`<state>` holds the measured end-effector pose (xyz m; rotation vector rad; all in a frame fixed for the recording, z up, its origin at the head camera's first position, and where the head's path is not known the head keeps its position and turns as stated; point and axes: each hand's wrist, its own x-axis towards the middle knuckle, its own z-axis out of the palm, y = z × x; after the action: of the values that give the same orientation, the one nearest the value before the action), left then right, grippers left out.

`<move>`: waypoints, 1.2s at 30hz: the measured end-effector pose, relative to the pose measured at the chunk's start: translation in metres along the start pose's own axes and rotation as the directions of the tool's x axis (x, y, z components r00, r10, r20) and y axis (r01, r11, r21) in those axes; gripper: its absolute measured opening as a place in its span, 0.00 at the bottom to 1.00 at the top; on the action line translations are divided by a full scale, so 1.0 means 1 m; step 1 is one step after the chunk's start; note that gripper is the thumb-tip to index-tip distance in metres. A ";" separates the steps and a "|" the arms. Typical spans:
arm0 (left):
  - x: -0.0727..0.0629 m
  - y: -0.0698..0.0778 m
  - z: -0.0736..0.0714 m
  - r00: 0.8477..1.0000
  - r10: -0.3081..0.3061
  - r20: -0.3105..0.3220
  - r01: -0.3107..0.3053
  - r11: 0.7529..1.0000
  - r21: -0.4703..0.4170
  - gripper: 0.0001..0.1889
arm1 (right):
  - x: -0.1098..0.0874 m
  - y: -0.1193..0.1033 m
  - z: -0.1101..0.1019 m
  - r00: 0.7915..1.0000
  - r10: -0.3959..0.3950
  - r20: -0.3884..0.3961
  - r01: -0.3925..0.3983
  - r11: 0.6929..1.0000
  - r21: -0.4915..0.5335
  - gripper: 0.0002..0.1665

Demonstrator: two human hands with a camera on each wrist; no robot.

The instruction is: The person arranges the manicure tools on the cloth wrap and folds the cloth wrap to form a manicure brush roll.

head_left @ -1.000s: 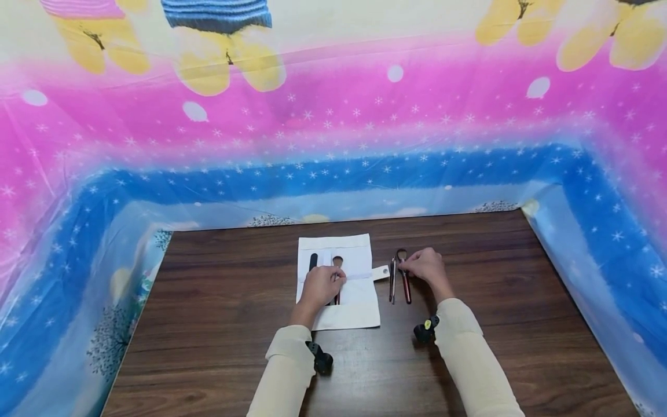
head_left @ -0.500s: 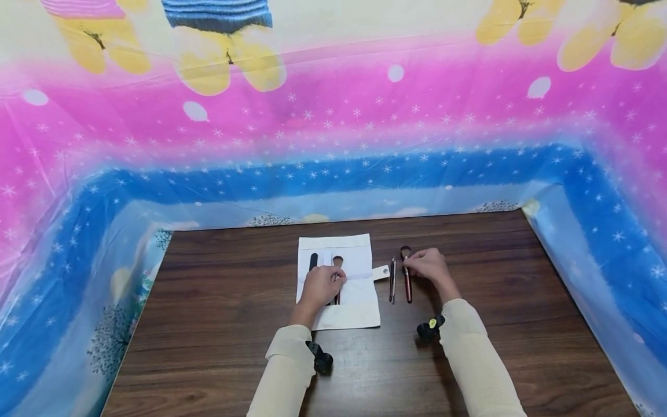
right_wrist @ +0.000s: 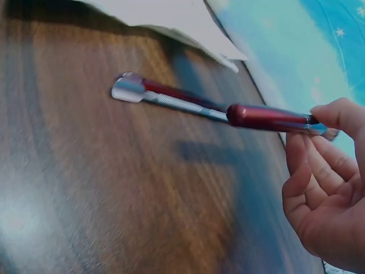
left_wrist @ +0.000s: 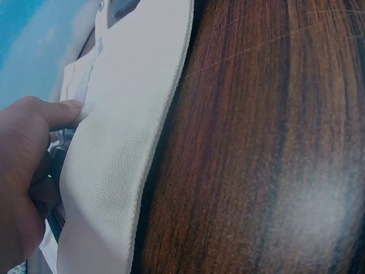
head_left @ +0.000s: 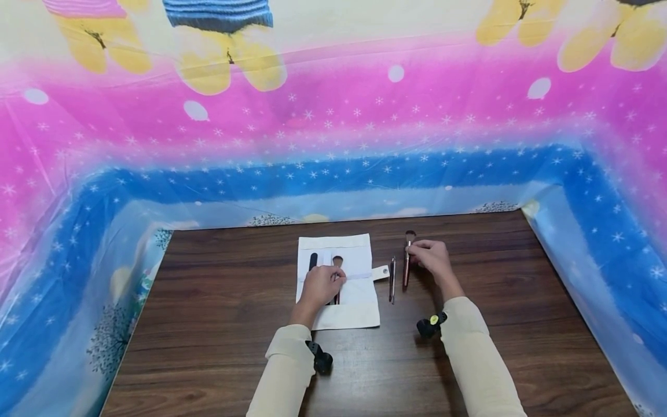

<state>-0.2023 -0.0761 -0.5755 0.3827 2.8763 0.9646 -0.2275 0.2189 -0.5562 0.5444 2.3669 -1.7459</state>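
The brush is right of the pouch, raised over the worktop, head up and handle down. Its handle is glossy dark red with a rounded end, a silvery collar sits above that, and the bristles are dark brown. The right hand pinches it near the collar between thumb and fingers.

Between brush and pouch, two slim tools lie side by side, one silvery with a flat, spoon-like tip, the other reddish. A strap with a snap sticks out from the pouch's right edge.

The left hand is on the pouch, thumb and fingers closed on its inner band. That hand covers the middle of a second brush and the lower part of a black strip, both in the pouch.

In the right wrist view, the fingers hide most of the bristles, the handle's end blocks part of the slim tools, and the pouch is cut off. The left wrist view leaves the left fingertips out of sight behind white fabric.
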 end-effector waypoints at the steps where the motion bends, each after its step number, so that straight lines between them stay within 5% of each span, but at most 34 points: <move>1: 0.000 0.000 0.000 1.000 0.001 0.000 -0.001 1.000 0.000 0.05 | 0.000 -0.002 0.001 1.000 -0.002 -0.003 0.002 1.000 0.027 0.23; 6: 0.000 0.000 -0.001 1.000 0.001 0.007 -0.001 1.000 0.001 0.05 | 0.001 -0.011 0.007 1.000 -0.025 0.004 0.024 0.993 0.115 0.25; 18: 0.000 0.001 -0.001 1.000 0.000 0.002 0.000 1.000 0.000 0.04 | -0.002 -0.032 0.042 0.986 -0.146 0.086 0.132 0.980 0.148 0.22; 36: 0.000 0.003 -0.003 1.000 -0.010 0.012 0.009 1.000 0.012 0.04 | -0.006 -0.045 0.099 0.972 -0.166 0.168 0.130 0.970 0.207 0.22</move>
<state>-0.2019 -0.0754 -0.5709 0.3743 2.8720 0.9402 -0.2478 0.1123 -0.5446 0.2198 2.1738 -2.0106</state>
